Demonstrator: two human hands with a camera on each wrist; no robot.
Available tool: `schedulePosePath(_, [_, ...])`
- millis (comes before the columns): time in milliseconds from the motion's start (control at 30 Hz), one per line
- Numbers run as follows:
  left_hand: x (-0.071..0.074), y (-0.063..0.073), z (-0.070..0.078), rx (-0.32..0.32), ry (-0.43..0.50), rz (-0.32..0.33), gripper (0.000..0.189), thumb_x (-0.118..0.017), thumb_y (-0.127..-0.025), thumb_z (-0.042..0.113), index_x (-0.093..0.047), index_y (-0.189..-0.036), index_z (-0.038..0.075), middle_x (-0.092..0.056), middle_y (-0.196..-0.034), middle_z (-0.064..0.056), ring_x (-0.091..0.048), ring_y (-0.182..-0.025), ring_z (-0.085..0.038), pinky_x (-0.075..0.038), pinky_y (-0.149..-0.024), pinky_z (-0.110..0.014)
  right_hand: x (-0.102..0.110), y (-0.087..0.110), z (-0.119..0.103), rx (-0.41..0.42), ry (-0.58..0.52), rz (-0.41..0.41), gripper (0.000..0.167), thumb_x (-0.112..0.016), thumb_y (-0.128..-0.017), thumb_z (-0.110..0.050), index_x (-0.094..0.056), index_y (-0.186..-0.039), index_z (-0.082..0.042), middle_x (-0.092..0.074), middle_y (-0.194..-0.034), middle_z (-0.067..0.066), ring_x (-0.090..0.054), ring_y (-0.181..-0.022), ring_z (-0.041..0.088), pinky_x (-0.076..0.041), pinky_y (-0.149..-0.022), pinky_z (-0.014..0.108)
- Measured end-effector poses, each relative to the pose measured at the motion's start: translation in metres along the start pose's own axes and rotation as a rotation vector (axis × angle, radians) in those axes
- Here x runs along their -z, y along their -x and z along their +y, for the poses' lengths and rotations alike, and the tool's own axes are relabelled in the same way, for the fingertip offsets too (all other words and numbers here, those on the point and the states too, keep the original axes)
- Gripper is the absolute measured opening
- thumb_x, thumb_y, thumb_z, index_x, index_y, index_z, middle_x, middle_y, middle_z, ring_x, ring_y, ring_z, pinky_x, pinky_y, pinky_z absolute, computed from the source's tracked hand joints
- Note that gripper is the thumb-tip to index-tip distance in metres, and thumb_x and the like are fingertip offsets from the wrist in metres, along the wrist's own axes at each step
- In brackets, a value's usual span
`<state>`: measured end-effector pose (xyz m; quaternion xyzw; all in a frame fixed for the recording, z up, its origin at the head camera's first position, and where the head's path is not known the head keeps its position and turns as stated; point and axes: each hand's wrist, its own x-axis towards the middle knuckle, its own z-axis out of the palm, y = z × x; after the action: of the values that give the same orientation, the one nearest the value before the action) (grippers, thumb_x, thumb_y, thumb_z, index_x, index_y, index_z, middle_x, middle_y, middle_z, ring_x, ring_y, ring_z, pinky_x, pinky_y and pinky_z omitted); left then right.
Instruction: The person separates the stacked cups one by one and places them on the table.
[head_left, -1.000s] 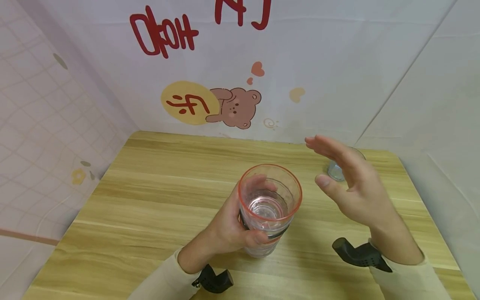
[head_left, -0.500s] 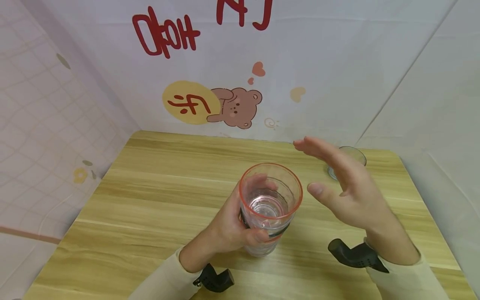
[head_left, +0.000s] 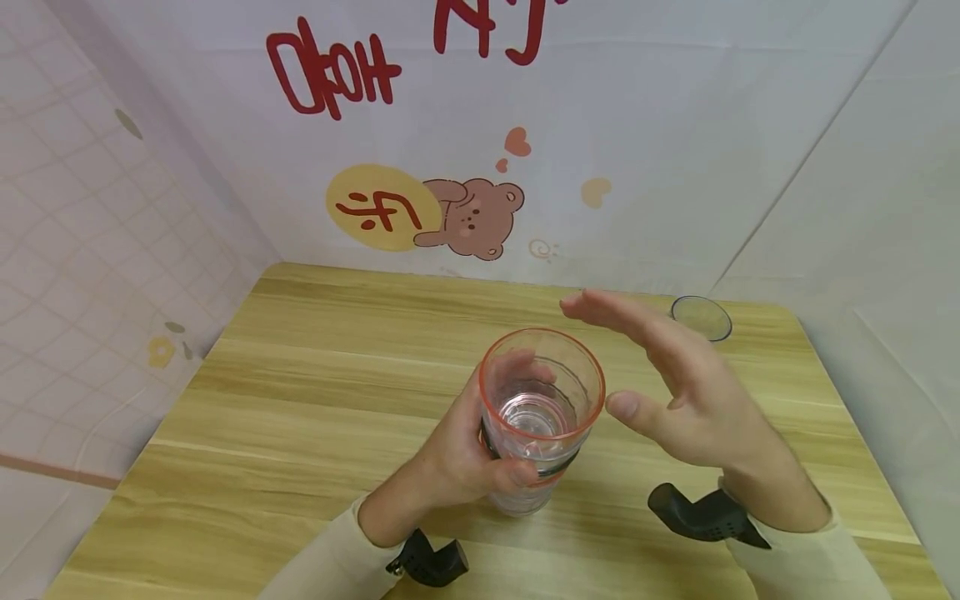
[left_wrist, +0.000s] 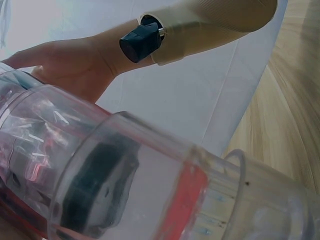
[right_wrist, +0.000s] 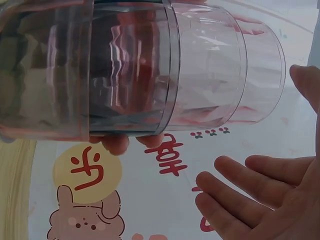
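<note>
A stack of clear nested cups [head_left: 542,400] stands upright over the table's middle, with an orange-red rim on top and a dark rim lower down. My left hand [head_left: 453,458] grips it from the left, thumb in front and fingers round the far side. In the right wrist view, left fingertips [right_wrist: 117,144] show at the edge of the stack [right_wrist: 130,70]. My right hand [head_left: 686,392] hovers just right of the top cup, fingers extended and thumb apart, holding nothing. Seen from the left wrist, the right hand [left_wrist: 80,67] is beyond the stack [left_wrist: 120,180].
A blue-rimmed clear cup [head_left: 701,318] stands at the table's back right, partly hidden behind my right hand. The wood-grain table [head_left: 300,375] meets a white printed backdrop [head_left: 660,100] at the rear. Pale side panels [head_left: 90,275] flank it.
My right hand has moved left towards the stack, uncovering more of the blue-rimmed cup's rim. My left hand and the stack have stayed nearly still.
</note>
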<state>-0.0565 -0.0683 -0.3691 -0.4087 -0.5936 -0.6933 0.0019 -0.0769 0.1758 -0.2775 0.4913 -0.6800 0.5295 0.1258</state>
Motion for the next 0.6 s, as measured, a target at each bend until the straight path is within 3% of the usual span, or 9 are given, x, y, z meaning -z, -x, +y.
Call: schedulePosePath(600, [0.001,0.000,0.000,0.040,-0.016,0.006,0.099,-0.071,-0.094,0.066,-0.031,-0.157,0.000,-0.054,-0.145,-0.031,-0.062,-0.132,-0.027,-0.054,-0.115,-0.040,-0.011,-0.012,-0.006,0.061,-0.004,-0.096,0.074,-0.074,-0.104,-0.030,-0.045,-0.150,0.019,-0.060,-0.157,0.015,-0.056,-0.148,0.025,-0.042,-0.127,0.035])
